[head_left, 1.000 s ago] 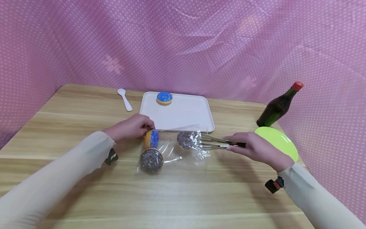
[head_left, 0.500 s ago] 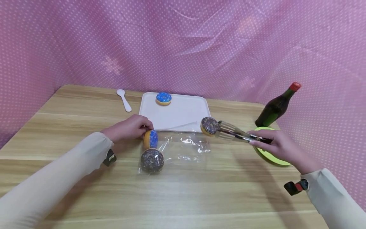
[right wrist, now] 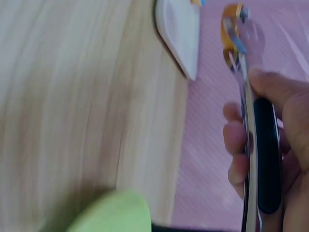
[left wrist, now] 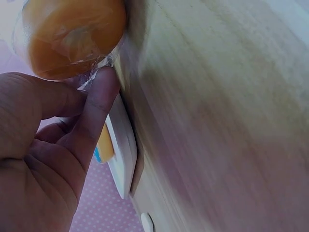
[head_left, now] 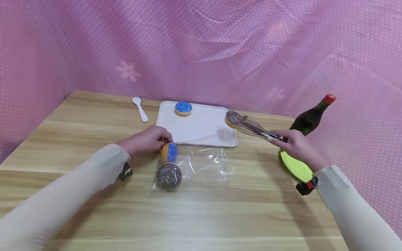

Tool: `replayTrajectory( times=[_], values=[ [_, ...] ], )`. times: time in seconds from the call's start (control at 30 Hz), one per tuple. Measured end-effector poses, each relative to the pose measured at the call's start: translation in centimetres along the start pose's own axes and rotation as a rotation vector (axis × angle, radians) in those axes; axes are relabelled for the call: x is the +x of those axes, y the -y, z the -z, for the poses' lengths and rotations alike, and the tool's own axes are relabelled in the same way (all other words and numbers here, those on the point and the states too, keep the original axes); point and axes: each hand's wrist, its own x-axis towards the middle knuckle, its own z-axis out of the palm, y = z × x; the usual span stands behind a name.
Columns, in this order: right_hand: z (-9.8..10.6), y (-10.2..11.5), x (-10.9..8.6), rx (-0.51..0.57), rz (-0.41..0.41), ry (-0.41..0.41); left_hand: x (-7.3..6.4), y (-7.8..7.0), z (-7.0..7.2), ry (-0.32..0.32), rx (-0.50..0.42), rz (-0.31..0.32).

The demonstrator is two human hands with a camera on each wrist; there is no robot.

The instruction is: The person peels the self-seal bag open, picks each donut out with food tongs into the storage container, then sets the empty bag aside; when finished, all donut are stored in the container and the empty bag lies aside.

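Across table [head_left: 201, 216], arms [head_left: 348, 202] outstretched; right grip [head_left: 293, 143] round tongs [head_left: 263, 132]; left grip [head_left: 149, 139] pinching bag [head_left: 204, 164]

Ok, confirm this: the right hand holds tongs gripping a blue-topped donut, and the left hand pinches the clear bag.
Wrong colour: the head view shows the gripped donut is brown-topped. The right hand does hold the tongs, and the left hand pinches the clear bag.

On the wooden tabletop [head_left: 201, 216] lie 1 spoon [head_left: 140, 109] and 1 tray [head_left: 198, 127] beyond the left hand [head_left: 146, 139], 1 clear bag [head_left: 204, 165] touching it, 1 plate [head_left: 295, 165] near the right hand [head_left: 296, 146].
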Motion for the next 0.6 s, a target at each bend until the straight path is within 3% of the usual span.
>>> replayTrajectory(
  times=[0.3, 0.6],
  values=[
    [-3.3, 2.4, 6.2, -0.110, -0.001, -0.025, 0.6, -0.7, 0.4, 0.031, -0.003, 0.045],
    [-5.6, 4.0, 9.3, -0.132, -0.003, -0.016, 0.9, -0.9, 0.2, 0.065, 0.008, 0.076]
  ],
)
